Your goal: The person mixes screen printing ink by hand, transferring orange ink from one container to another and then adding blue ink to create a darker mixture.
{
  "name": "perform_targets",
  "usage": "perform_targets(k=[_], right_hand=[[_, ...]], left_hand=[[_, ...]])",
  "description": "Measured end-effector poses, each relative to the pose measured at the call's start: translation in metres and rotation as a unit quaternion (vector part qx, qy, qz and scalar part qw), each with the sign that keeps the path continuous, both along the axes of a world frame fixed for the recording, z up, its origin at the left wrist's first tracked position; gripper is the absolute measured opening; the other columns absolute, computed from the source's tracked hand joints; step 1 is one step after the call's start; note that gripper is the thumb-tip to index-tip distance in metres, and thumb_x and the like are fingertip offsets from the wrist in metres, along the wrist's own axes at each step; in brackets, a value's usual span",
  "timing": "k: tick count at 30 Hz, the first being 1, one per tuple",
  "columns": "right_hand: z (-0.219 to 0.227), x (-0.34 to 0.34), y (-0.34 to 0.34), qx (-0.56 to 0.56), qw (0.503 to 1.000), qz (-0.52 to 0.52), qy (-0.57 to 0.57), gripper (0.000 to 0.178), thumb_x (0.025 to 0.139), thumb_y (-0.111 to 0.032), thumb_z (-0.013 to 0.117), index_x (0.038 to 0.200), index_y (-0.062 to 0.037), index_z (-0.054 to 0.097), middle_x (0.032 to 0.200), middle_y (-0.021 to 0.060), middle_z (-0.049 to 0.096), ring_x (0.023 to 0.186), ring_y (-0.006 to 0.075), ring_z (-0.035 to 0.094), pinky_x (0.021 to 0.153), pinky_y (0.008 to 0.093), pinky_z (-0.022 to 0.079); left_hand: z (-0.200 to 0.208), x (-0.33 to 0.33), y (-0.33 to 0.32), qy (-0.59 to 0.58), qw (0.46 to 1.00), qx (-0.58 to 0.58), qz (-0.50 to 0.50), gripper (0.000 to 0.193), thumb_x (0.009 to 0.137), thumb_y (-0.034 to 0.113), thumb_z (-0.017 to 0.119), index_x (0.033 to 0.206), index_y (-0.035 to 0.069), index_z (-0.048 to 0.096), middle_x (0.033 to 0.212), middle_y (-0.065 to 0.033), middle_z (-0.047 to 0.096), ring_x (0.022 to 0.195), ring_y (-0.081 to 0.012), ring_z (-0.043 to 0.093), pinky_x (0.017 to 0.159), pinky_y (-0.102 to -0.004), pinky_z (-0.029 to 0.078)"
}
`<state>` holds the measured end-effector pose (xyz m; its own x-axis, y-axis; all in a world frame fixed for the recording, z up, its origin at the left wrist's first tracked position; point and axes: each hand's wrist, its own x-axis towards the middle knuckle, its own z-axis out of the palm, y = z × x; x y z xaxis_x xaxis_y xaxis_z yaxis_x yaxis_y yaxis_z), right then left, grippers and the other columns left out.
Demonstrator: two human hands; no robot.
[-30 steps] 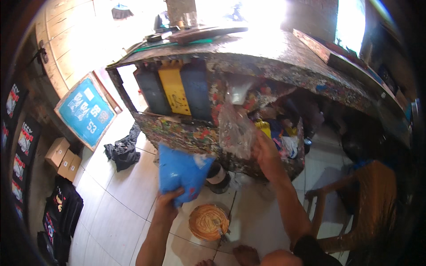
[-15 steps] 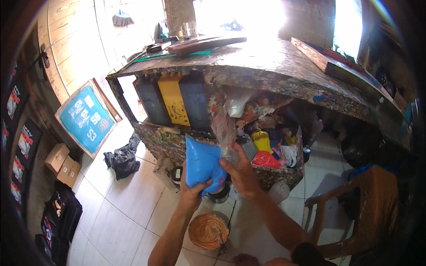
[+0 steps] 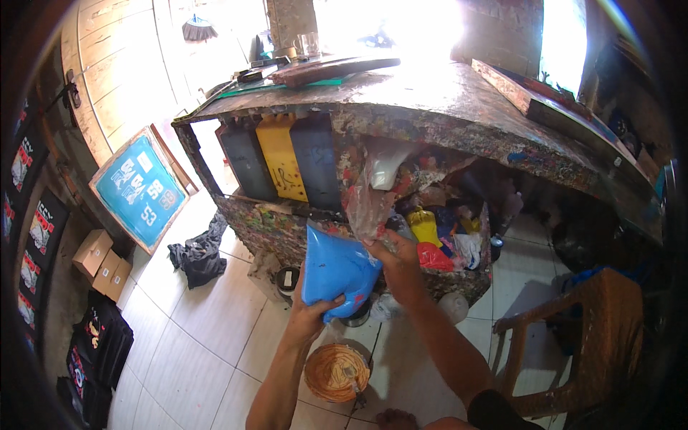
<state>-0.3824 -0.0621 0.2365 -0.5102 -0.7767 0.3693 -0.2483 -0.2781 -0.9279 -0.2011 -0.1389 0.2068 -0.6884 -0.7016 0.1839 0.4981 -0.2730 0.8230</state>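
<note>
A clear plastic bag filled with something smooth and blue (image 3: 337, 271), perhaps paint or ink, hangs in the air in front of the workbench. My left hand (image 3: 309, 317) is wrapped round its lower left side, taking the weight from below. The fingers of my right hand (image 3: 401, 264) close on the bag's upper part, at the right, where the blue ends and a loose clear plastic neck (image 3: 368, 213) rises. Below, on the floor, stands a bowl (image 3: 331, 367) of pale orange paste with a stirring tool in it. A dark pot behind the bag is mostly hidden.
The paint-crusted workbench (image 3: 430, 97) spans the view. Under it stand dark and yellow jerrycans (image 3: 281, 161) and a shelf bin of coloured bags (image 3: 424, 228). A brown stool (image 3: 609, 330) is at right; a black cloth (image 3: 199, 258), cartons (image 3: 100, 261) and a blue framed screen (image 3: 140, 190) at left.
The blue bag has tilted, its filled part spreading up to the right. My right hand has shifted slightly right, and the clear neck hangs looser and wider.
</note>
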Motion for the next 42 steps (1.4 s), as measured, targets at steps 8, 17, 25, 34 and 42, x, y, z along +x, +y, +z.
perform_targets(k=[8, 17, 25, 34, 42], right_hand=[[-0.019, -0.018, 0.005, 0.013, 0.946, 0.124, -0.298, 0.056, 0.096, -0.028, 0.062, 0.141, -0.0002, 0.043, 0.141, 0.015, 0.044, 0.108, 0.0179, 0.057, 0.098, 0.037, 0.047], [-0.028, -0.015, 0.09, -0.064, 0.912, -0.325, 0.242, 0.024, 0.097, -0.024, 0.064, 0.106, -0.0017, 0.062, 0.094, 0.0108, 0.059, 0.091, 0.026, 0.059, 0.079, 0.0409, 0.047], [0.019, 0.033, 0.058, 0.064, 0.988, 0.021, 0.139, 0.037, 0.101, -0.028, 0.058, 0.073, -0.0023, 0.057, 0.071, 0.0037, 0.056, 0.068, 0.0138, 0.052, 0.064, 0.0341, 0.041], [-0.117, -0.121, 0.05, 0.25, 0.727, -0.27, 0.58, 0.027, 0.096, -0.029, 0.055, 0.09, -0.0047, 0.065, 0.086, 0.0104, 0.064, 0.08, 0.0268, 0.063, 0.069, 0.0403, 0.048], [-0.126, -0.123, 0.071, 0.299, 0.652, -0.171, 0.676, 0.022, 0.093, -0.023, 0.056, 0.101, -0.0057, 0.067, 0.101, 0.0131, 0.064, 0.104, 0.0318, 0.061, 0.094, 0.0505, 0.042]], left_hand=[[-0.038, 0.03, -0.017, -0.043, 0.994, 0.102, 0.021, 0.084, 0.068, -0.011, 0.071, 0.144, 0.002, 0.039, 0.131, -0.0146, 0.056, 0.123, -0.0285, 0.055, 0.104, -0.0402, 0.046], [-0.027, 0.061, -0.005, -0.102, 0.994, -0.001, -0.042, 0.095, 0.061, -0.004, 0.077, 0.147, 0.002, 0.038, 0.133, -0.0114, 0.056, 0.125, -0.0246, 0.053, 0.107, -0.0381, 0.042], [-0.061, 0.104, 0.01, -0.154, 0.977, -0.095, -0.113, 0.09, 0.063, 0.008, 0.084, 0.143, 0.0, 0.043, 0.137, -0.0117, 0.054, 0.127, -0.0236, 0.052, 0.108, -0.0379, 0.041], [-0.047, 0.128, 0.045, -0.218, 0.97, -0.039, -0.096, 0.089, 0.063, 0.005, 0.083, 0.143, 0.0, 0.044, 0.13, -0.0116, 0.06, 0.122, -0.0234, 0.056, 0.105, -0.0389, 0.044], [-0.094, 0.139, 0.056, -0.176, 0.98, -0.012, -0.086, 0.077, 0.071, 0.01, 0.083, 0.139, 0.001, 0.048, 0.129, -0.01, 0.06, 0.121, -0.0207, 0.055, 0.103, -0.0362, 0.045]])
